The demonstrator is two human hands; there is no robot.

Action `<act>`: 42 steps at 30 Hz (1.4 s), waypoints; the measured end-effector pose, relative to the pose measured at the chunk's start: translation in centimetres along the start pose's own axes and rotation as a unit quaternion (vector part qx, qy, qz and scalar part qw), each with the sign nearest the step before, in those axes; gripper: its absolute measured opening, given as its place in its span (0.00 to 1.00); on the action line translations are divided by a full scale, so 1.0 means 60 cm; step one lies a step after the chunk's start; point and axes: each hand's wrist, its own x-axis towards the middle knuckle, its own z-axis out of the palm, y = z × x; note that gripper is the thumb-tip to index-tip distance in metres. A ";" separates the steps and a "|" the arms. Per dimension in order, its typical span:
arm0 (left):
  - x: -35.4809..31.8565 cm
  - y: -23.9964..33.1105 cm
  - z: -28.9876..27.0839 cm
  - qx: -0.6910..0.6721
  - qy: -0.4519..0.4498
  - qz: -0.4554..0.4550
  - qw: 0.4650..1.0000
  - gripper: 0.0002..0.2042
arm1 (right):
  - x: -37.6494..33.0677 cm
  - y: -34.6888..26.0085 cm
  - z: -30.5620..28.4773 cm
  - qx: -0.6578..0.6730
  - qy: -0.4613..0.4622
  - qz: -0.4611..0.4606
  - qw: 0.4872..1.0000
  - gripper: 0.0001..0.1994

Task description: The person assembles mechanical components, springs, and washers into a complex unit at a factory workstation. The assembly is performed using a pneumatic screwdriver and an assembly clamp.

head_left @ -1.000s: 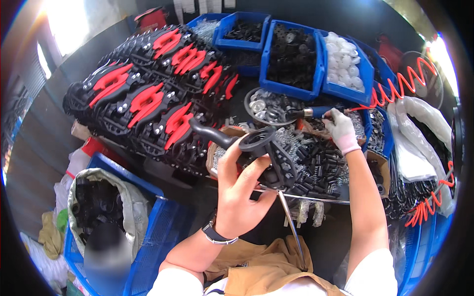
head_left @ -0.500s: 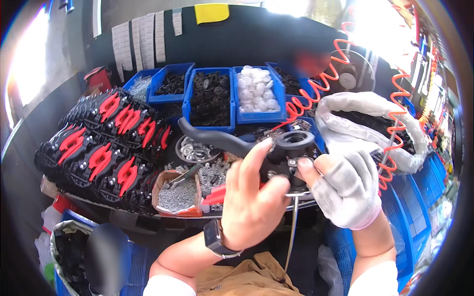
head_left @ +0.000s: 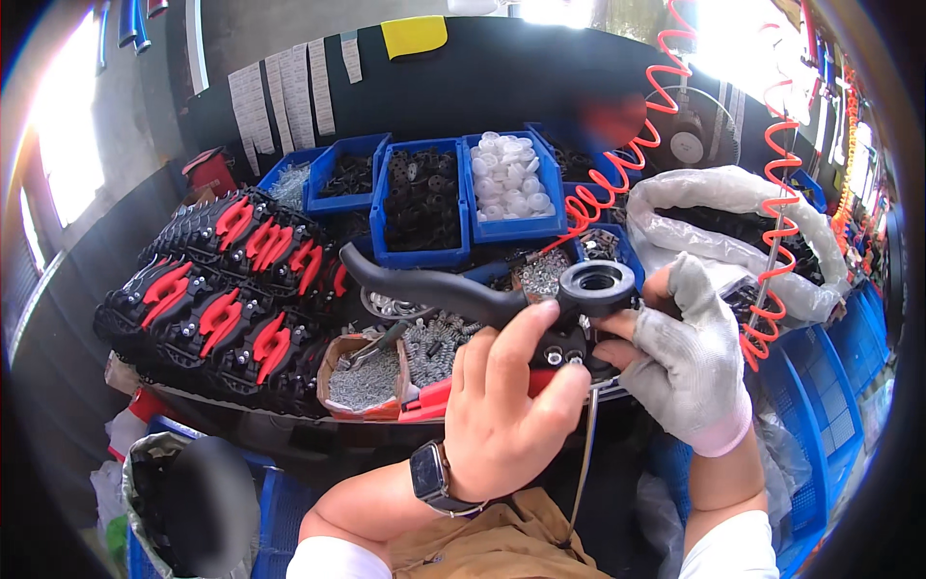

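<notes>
A black plastic part with a round ring collar and a long curved handle is held up in front of me, its handle pointing left. My right hand, in a grey fingerless glove, pinches the part's right side below the collar. Bare, with a dark watch at its wrist, my left hand is beside the part's near left side. Its thumb and index finger are spread apart, close to two shiny screw ends. Whether these fingertips touch the part cannot be made out.
Blue bins at the back hold black parts and white plastic caps. Black-and-red assemblies are stacked at left. An open box of small screws sits near the bench edge, beside springs. Red coiled hoses hang at right.
The view has shifted slightly. My right fingers have changed their hold on the part's right side, and the knuckles have lifted. Both screw ends now show clearly beside my left thumb.
</notes>
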 end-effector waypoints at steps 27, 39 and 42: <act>-0.451 0.069 0.016 -0.259 -0.306 -0.230 0.887 0.27 | -0.456 -0.035 0.337 0.320 -0.101 0.438 0.834 0.09; -0.462 0.006 0.030 -0.263 -0.315 -0.257 0.875 0.17 | -0.086 0.152 0.551 0.050 -0.139 0.065 0.987 0.07; -0.362 -0.091 -0.135 -0.089 -0.245 -0.325 0.909 0.11 | -0.074 0.168 0.586 -0.026 -0.168 0.033 0.985 0.07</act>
